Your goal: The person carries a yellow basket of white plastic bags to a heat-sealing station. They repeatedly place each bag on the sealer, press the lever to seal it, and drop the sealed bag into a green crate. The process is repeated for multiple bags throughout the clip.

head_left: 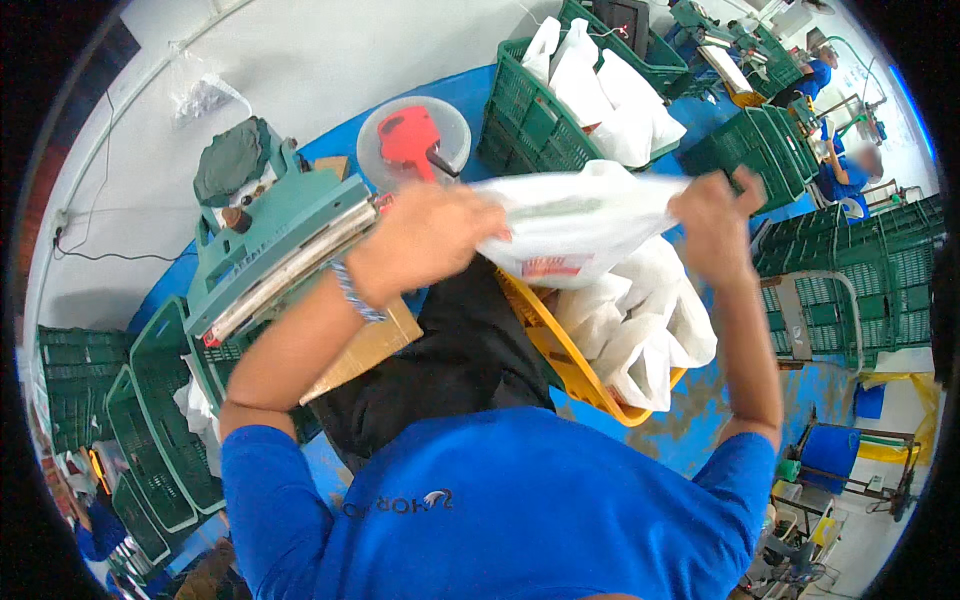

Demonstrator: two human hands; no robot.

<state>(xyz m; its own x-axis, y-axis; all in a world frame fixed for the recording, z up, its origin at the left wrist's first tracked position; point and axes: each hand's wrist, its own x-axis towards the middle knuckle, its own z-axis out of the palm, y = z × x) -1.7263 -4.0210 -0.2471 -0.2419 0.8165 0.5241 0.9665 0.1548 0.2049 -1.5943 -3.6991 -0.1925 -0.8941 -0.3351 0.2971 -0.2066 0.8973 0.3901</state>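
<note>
A white plastic bag [590, 215] with faint green and red print is stretched sideways between my hands. My left hand [430, 238] is closed on its left end, and my right hand [712, 222], blurred by motion, grips the right end. Below the bag stands a yellow crate [560, 358] with several filled white bags [640, 325] in it. To the left, close to my left forearm, is a green bag-sealing machine [285, 250] with a long pale sealing bar. Behind my left hand, a red scoop [408, 138] rests in a translucent round tub [458, 125].
Beyond the tub, a green crate [535, 120] holds more white bags. Stacked green crates stand at left [150, 420] and right [850, 270]. A piece of cardboard [370, 350] lies by my left arm. Co-workers in blue [850, 172] sit at the far right.
</note>
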